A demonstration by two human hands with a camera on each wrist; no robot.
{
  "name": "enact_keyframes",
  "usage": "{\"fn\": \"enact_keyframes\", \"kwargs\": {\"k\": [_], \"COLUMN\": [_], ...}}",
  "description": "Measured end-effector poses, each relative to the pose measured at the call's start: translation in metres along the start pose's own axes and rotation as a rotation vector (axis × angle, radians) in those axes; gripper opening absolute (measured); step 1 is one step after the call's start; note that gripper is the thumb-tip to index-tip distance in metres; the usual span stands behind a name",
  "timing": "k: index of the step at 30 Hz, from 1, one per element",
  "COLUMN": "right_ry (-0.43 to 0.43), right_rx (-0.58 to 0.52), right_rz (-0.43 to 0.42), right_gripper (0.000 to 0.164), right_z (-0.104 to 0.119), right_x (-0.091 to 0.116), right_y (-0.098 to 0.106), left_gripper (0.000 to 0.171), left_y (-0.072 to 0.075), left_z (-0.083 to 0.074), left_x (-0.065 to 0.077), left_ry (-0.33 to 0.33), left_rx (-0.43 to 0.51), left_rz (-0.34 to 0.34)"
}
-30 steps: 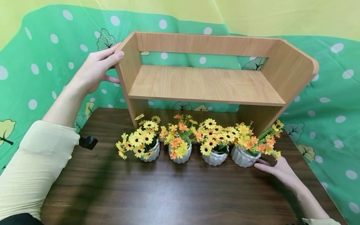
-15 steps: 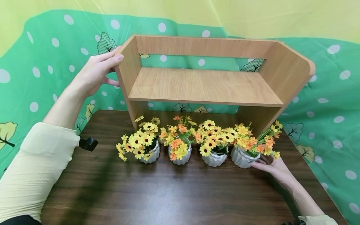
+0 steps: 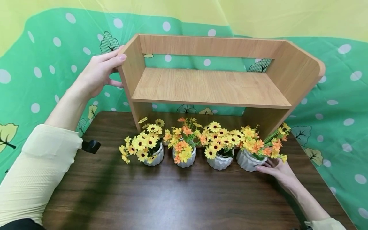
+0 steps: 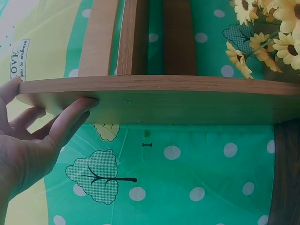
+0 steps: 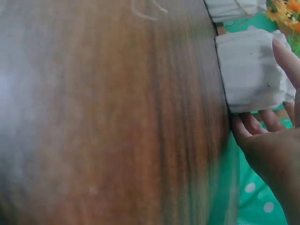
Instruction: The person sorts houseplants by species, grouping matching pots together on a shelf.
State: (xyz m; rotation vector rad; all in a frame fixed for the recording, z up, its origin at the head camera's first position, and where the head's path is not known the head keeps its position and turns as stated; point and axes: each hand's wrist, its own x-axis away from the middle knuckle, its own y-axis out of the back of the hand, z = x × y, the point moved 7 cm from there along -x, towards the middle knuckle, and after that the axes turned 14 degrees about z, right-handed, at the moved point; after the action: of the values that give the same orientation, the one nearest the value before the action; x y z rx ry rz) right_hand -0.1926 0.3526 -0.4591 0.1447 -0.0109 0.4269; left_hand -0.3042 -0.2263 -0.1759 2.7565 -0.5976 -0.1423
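Observation:
In the head view a light wooden two-tier shelf [image 3: 212, 86] stands on the dark table. My left hand [image 3: 96, 72] holds the upper front corner of its left side panel. The left wrist view shows that hand's fingers [image 4: 70, 119] against the panel's outer face, the thumb at its edge. My right hand [image 3: 280, 174] grips the rightmost white flower pot [image 3: 249, 160], which has yellow and orange artificial flowers. Its thumb [image 5: 286, 58] lies across the pot's front and the other fingers touch its side. The pot sits on the table before the shelf.
Three more potted flowers stand in a row to the left: a yellow daisy pot [image 3: 219, 162], an orange-and-yellow one [image 3: 184, 157] and another daisy pot [image 3: 154, 156]. A green dotted cloth [image 3: 342, 134] hangs behind and beside the brown table [image 3: 172, 198].
My right hand has moved slightly left and closed in on the rightmost pot, its thumb now across the front. My left hand stays on the shelf, and the pots keep their places.

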Motion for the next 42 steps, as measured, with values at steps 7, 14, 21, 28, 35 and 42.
{"fn": "enact_keyframes", "kwargs": {"k": [7, 14, 21, 28, 35, 42], "right_ry": [-0.061, -0.077, -0.085, -0.059, -0.008, -0.056], "right_rx": [-0.023, 0.072, 0.123, -0.04, -0.059, 0.18], "right_rz": [0.002, -0.037, -0.094, -0.138, -0.153, -0.161], "right_gripper": [0.048, 0.051, 0.06, 0.059, 0.064, 0.056], "right_z": [-0.003, -0.002, -0.001, -0.005, -0.002, 0.018], "right_x": [-0.003, -0.007, -0.009, -0.001, 0.009, 0.02], "right_y": [-0.001, -0.002, -0.001, 0.002, 0.005, 0.013], "left_gripper": [0.061, 0.062, 0.061, 0.06, 0.06, 0.06], "left_y": [0.0, 0.001, 0.001, -0.003, -0.008, -0.008], "left_z": [0.0, 0.0, 0.001, -0.001, -0.001, -0.003], "left_x": [0.002, 0.002, 0.004, -0.003, -0.009, -0.01], "left_ry": [-0.009, -0.004, -0.005, -0.015, -0.015, -0.011], "left_rx": [0.0, 0.016, 0.011, 0.03, 0.025, 0.018], "left_rz": [-0.005, -0.017, -0.03, -0.017, -0.014, -0.001]}}
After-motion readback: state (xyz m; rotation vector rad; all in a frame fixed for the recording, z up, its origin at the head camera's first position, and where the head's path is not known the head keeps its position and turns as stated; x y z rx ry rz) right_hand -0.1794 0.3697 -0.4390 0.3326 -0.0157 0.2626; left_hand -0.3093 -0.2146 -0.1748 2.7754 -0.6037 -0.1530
